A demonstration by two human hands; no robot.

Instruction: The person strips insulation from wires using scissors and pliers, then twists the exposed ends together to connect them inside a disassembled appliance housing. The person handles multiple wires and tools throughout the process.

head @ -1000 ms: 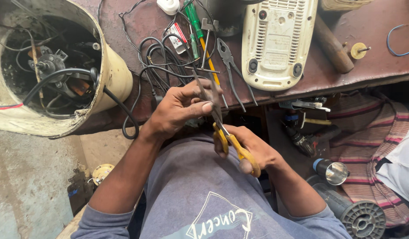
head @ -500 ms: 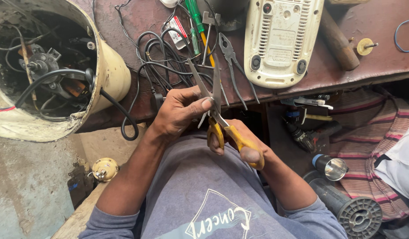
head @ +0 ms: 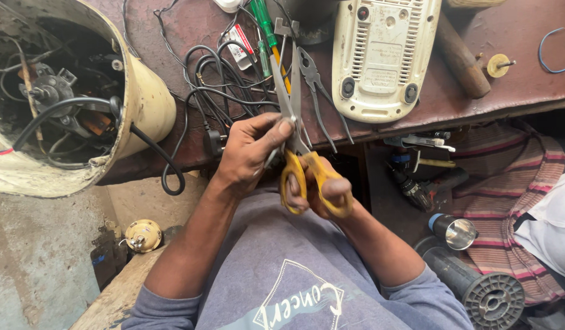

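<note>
My right hand [head: 324, 194] has its fingers through the yellow handles of a pair of scissors [head: 295, 131], blades slightly apart and pointing up toward the bench. My left hand [head: 251, 153] pinches something small near the base of the blades; I cannot make out what it is. Both hands sit just below the front edge of the dark red workbench [head: 515, 73], above my lap.
A cream appliance housing [head: 149, 104] with a motor and wires inside lies at left. On the bench are a black power cord [head: 215, 85], a green screwdriver [head: 263, 21], pliers [head: 316, 91] and a white appliance base [head: 383, 55]. A torch [head: 454, 231] and spool [head: 493, 299] lie at lower right.
The scissors have swung upright, blades now pointing toward the bench. Both hands stayed together in front of me, drifting slightly right.
</note>
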